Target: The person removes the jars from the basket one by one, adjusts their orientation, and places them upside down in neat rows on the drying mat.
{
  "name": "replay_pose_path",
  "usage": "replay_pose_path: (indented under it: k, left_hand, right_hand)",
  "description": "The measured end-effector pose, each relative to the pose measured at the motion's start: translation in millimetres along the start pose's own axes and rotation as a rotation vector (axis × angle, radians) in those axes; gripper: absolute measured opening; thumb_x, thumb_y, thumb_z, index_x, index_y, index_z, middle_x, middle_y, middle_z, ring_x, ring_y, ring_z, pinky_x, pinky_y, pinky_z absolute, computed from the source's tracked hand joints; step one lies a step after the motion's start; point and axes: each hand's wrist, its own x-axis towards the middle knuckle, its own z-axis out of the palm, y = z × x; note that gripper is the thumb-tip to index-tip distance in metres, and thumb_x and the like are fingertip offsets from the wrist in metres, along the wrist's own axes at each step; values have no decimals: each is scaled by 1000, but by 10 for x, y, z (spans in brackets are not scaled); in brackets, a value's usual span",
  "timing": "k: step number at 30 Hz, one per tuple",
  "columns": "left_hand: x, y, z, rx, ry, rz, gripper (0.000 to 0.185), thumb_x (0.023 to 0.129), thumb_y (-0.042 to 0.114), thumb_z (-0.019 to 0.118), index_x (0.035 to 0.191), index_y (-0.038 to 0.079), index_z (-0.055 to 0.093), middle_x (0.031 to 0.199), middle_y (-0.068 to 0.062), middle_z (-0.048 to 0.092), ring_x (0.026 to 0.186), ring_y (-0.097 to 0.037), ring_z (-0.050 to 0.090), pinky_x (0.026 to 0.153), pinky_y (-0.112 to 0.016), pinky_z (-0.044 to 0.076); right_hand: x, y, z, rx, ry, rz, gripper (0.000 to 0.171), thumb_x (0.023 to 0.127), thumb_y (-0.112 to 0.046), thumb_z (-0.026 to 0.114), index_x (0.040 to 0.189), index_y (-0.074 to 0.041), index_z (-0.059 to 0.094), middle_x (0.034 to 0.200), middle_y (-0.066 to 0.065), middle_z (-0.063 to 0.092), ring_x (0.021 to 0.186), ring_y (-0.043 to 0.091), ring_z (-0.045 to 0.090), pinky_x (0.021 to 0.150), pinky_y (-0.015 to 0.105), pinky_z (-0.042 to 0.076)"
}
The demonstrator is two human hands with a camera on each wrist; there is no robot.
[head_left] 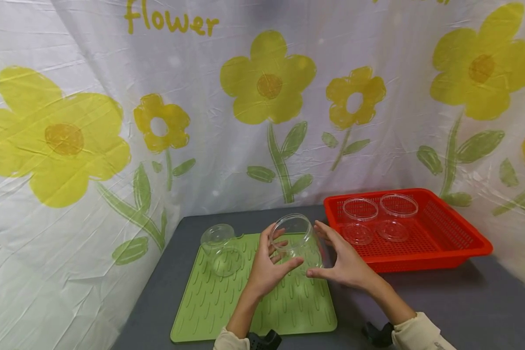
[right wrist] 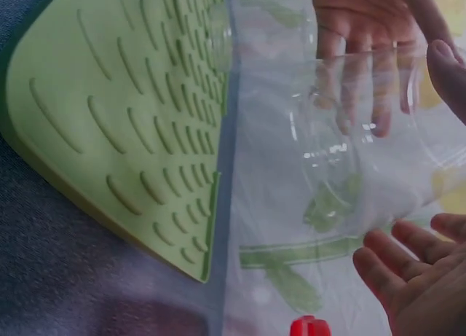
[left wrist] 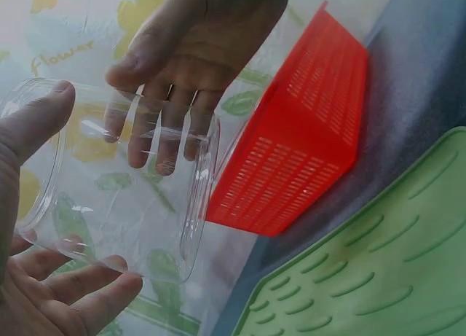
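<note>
Above the green mat point(head_left: 227, 316), my left hand point(head_left: 264, 272) holds a clear jar point(head_left: 299, 250), its thumb on the near side and its fingers around the far side. In the left wrist view the jar point(left wrist: 131, 212) appears lying across the frame, see-through, with a rimmed end by the left thumb. My right hand point(head_left: 347, 265) is at the jar's right side, fingers spread and fairly straight; whether its fingertips touch the wall is unclear. Another clear jar point(head_left: 220, 243) stands on the mat's back left part.
At the right, a red perforated basket point(head_left: 463, 250) contains two clear jars point(head_left: 360, 218) side by side near its left end. Mat and basket lie on a dark grey table point(head_left: 420, 291). Behind hangs a white cloth point(head_left: 210, 107) printed with yellow flowers.
</note>
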Motion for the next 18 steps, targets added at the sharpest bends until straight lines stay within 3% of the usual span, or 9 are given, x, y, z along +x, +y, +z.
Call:
replay_pose_path:
  k: [6, 14, 18]
  left_hand:
    - [-30, -4, 9, -46, -20, 10, 98, 89, 24, 81, 162, 16, 16, 159, -11, 39, 138, -38, 51, 110, -52, 49]
    - [-50, 21, 20, -69, -35, 27, 99, 89, 26, 81, 163, 16, 16, 159, -10, 40, 137, -38, 52, 109, -53, 49]
    - [-55, 18, 12, -73, -46, 30, 100, 89, 28, 81, 163, 15, 14, 160, -13, 39, 138, -40, 51, 109, -55, 48]
  right_hand:
    - [-11, 34, 68, 13, 6, -2, 112, 74, -38, 92, 161, -15, 27, 160, 15, 42, 145, 36, 45, 109, 59, 45]
    - [-17, 13, 95, 6, 16, -23, 107, 74, -34, 93, 159, -13, 31, 157, 11, 45, 135, 29, 53, 98, 36, 53]
    - [-24, 4, 102, -17, 29, -37, 105, 75, -35, 93, 158, -12, 34, 155, 13, 47, 130, 29, 55, 93, 37, 53]
